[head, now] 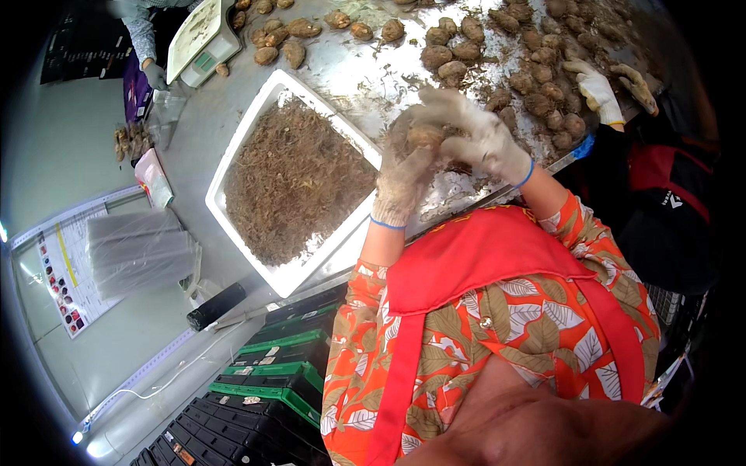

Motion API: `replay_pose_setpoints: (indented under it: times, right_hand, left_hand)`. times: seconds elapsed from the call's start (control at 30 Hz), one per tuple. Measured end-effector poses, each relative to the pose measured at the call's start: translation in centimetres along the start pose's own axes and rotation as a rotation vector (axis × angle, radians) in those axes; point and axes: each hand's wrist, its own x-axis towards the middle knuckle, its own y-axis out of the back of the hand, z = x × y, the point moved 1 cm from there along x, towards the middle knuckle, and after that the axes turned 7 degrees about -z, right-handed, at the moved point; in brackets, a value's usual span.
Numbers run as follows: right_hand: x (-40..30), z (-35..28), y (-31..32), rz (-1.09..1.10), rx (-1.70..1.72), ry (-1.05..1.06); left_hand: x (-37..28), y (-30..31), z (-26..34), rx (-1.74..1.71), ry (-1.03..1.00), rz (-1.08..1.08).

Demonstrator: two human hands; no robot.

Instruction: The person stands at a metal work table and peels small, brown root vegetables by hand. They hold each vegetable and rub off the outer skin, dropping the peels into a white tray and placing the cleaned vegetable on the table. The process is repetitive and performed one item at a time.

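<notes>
My left hand [402,175], in a dirty knit glove with a blue cuff edge, holds a brown, hairy taro corm [425,137] above the metal table's near edge. On the corm's right side is my right hand [484,137], gloved the same way and blurred, its fingers spread; whether it touches the corm cannot be told. A white plastic tub [291,288] filled with brown root fibres and peelings [297,175] stands to the left of both hands. Beyond them, a group of corms [451,49] lies on the table.
Many more corms [545,105] cover the right side, near a co-worker's gloved hands [594,87]. A white scale [204,61] stands at the upper left, beside another person's grey-gloved hand [155,76]. Plastic bags [143,250] lie left. Stacked black and green crates [274,373] are below the table edge.
</notes>
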Motion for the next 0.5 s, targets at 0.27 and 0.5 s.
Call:
replay_pose_setpoints:
  times: [0.27, 0.5]
  right_hand:
    - [0.6, 3.7, 1.8, 0.093, 0.01, -0.248]
    - [-0.9, 1.3, -1.1, 0.069, 0.173, 0.004]
  left_hand:
    - [-0.3, -1.2, -0.5, -0.089, 0.027, 0.068]
    - [0.7, -2.8, 0.5, -0.044, -0.004, -0.091]
